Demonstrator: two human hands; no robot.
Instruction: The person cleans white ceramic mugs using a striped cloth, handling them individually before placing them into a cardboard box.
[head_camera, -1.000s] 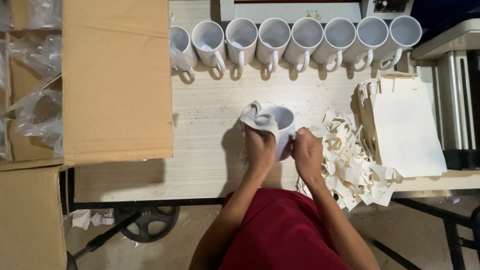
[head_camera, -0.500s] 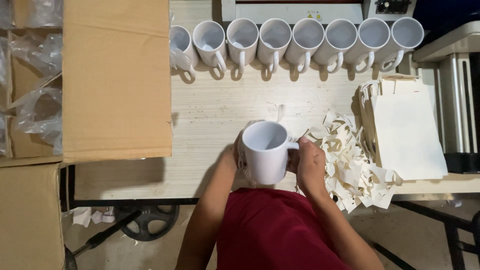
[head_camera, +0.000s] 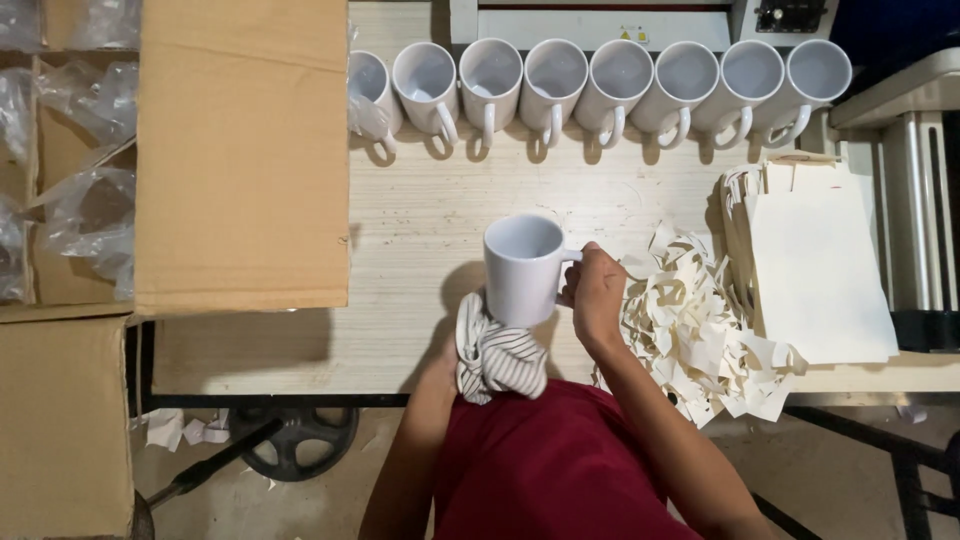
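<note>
Around the handle of a white mug (head_camera: 522, 268), the fingers of the right hand (head_camera: 596, 292) were closed, which kept the mug upright and lifted just above the table (head_camera: 420, 240) with its open mouth facing the camera. Beneath the mug's base, the left hand (head_camera: 462, 345) pressed a striped cloth (head_camera: 497, 358) against the bottom; its fingers were hidden by the cloth, so I cannot tell how they were curled. Just right of the gripping hand lay a heap of cream paper scraps (head_camera: 700, 335), and beyond it a stack of cream sheets (head_camera: 820, 265). Along the far edge stood a row of white mugs (head_camera: 600, 85), handles toward the person. To the left sat an open cardboard box (head_camera: 240, 150) with plastic bags (head_camera: 80, 215) in its compartments.
</note>
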